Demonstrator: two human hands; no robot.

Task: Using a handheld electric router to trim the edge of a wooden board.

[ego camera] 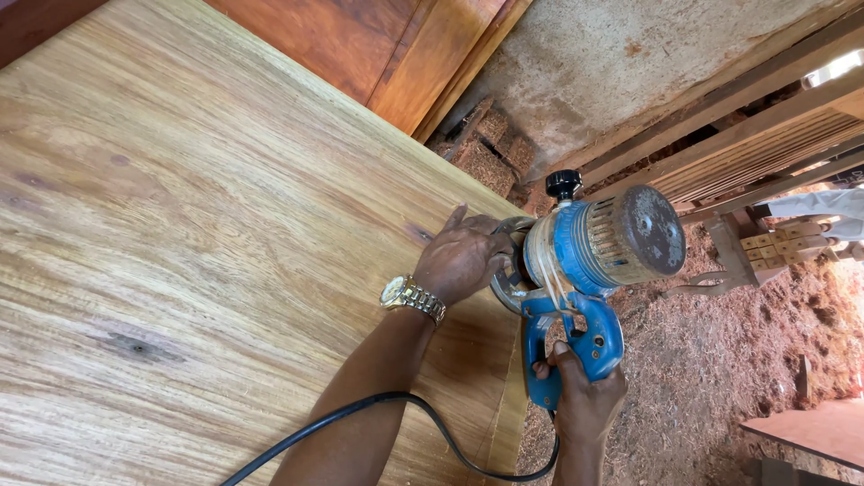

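Sawdust (720,360) covers the floor to the right of where I stand, reddish and loose. From the head view I see my right hand (585,400) closed around the blue handle of a power router (589,256), fingers wrapped tight about the grip at the tool's lower end. My left hand (463,256) lies curled over the metal base of the same tool, palm down, one finger lifted and pointing away, with a gold wristwatch (411,295) on that wrist. The router sits at the right edge of a large pale wooden panel (207,243), its round grey-capped motor housing tipped toward me and a black knob on its far side. A black power cable (396,416) loops from the tool across my left forearm and off the lower edge. Beyond the panel stand reddish boards (378,45) against a rough concrete wall (621,54), and slatted wooden frames (765,144) lie further right.
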